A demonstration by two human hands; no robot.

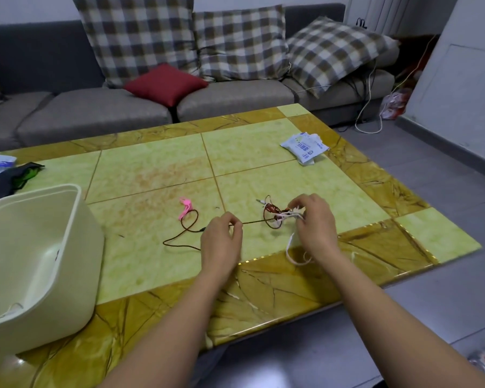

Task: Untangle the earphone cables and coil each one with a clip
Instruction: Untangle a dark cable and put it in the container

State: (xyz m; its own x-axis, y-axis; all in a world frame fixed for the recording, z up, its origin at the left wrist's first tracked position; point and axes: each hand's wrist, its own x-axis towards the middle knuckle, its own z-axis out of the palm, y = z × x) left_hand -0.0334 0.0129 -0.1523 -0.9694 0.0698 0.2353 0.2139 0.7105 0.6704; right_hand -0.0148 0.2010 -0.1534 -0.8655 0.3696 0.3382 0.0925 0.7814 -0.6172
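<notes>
A dark red earphone cable (pixel 189 226) lies on the tiled table (pixel 151 169), looping leftward. My left hand (pixel 221 236) pinches this cable near its middle, and it runs taut to a tangle (pixel 277 215) of red and white cable. My right hand (pixel 315 222) grips the tangle from the right. A white earphone cable (pixel 291 247) hangs from the tangle and loops beneath my right wrist. A metal jack plug (pixel 261 201) sticks out of the tangle at its upper left. A pink clip (pixel 185 207) lies by the red cable's far loop.
A cream plastic bin (pixel 76 219) lies tilted at the left, with a bit of white cable inside. A white wipes packet (pixel 304 147) sits at the table's far right. Dark cloth (pixel 11 177) lies at the far left. A grey sofa (pixel 235 99) with cushions stands beyond.
</notes>
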